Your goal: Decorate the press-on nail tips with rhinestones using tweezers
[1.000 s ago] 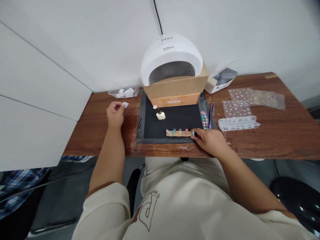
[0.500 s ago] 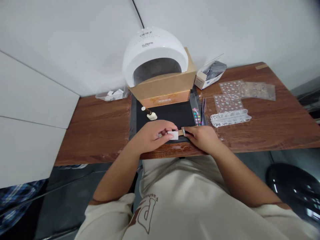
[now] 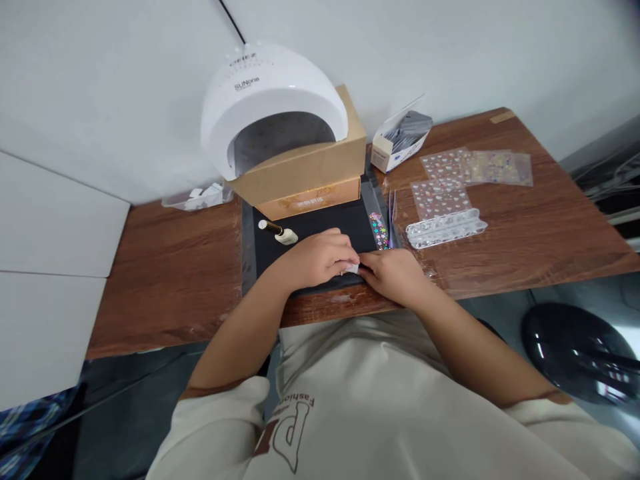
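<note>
My left hand (image 3: 323,260) is closed on a small white wipe (image 3: 353,269), of which only a corner shows below the fingertips. My right hand (image 3: 394,272) meets it at the front edge of a black mat (image 3: 330,230). Its thumb and fingers are pinched together at the wipe, and what lies between them is hidden. A nail polish bottle (image 3: 287,237) with a dark and white cap is on the mat, behind my left hand. Right of the mat's middle is a strip of colourful flower decorations (image 3: 379,230), with tweezers (image 3: 391,217) beside it.
A white nail lamp (image 3: 275,90) sits on cardboard boxes (image 3: 310,173) at the back. A clear tray of white pieces (image 3: 200,197) stands left, an open box of grey packets (image 3: 403,143) right. Sticker sheets (image 3: 440,199) and a clear segmented case (image 3: 447,229) lie on the wooden table (image 3: 540,233).
My left hand has brought the wipe against my right fingertips, covering the tan strip and shiny piece seen there before. The view has shifted, so the table's contents appear further left.
</note>
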`<state>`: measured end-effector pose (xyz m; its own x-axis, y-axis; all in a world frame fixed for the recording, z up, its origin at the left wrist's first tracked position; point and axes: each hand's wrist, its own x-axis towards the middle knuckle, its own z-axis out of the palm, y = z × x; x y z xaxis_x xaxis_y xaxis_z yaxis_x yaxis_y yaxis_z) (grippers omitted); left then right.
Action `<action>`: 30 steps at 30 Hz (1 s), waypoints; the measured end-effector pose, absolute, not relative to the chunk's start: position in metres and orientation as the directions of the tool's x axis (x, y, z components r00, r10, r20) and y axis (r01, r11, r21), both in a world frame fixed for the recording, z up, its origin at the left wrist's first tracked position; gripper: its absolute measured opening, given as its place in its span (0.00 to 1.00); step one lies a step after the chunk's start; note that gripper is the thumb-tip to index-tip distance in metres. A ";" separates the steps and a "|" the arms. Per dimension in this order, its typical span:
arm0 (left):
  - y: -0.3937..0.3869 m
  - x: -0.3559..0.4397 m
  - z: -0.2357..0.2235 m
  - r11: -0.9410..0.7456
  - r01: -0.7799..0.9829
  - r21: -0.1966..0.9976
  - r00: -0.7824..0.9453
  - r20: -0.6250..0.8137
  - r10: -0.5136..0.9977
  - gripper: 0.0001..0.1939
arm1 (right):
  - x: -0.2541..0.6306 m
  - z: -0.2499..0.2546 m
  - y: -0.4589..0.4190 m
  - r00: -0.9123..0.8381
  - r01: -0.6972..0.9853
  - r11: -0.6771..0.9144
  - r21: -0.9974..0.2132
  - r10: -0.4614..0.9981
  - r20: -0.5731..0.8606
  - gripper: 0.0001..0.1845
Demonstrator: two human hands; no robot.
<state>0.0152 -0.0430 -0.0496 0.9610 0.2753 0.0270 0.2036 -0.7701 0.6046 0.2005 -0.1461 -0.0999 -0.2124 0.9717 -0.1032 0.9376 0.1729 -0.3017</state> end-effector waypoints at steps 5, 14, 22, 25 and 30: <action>-0.046 0.016 -0.049 -0.871 0.192 0.452 0.972 0.032 0.231 0.14 | 0.200 -0.099 -0.147 -0.209 0.939 0.166 -0.301 0.971 -0.114 0.14; -0.041 0.016 -0.053 -0.885 0.184 0.427 0.972 0.054 0.228 0.14 | 0.201 -0.098 -0.147 -0.215 0.939 0.170 -0.298 0.969 -0.125 0.15; -0.040 0.018 -0.051 -0.867 0.197 0.458 0.968 0.048 0.246 0.14 | 0.201 -0.096 -0.147 -0.211 0.934 0.162 -0.319 0.970 -0.123 0.14; -0.040 0.017 -0.052 -0.853 0.203 0.481 0.967 0.038 0.252 0.15 | 0.201 -0.095 -0.147 -0.210 0.929 0.160 -0.334 0.970 -0.120 0.14; -0.040 0.016 -0.053 -0.851 0.174 0.496 0.969 0.067 0.237 0.15 | 0.201 -0.095 -0.147 -0.197 0.919 0.145 -0.366 0.974 -0.109 0.13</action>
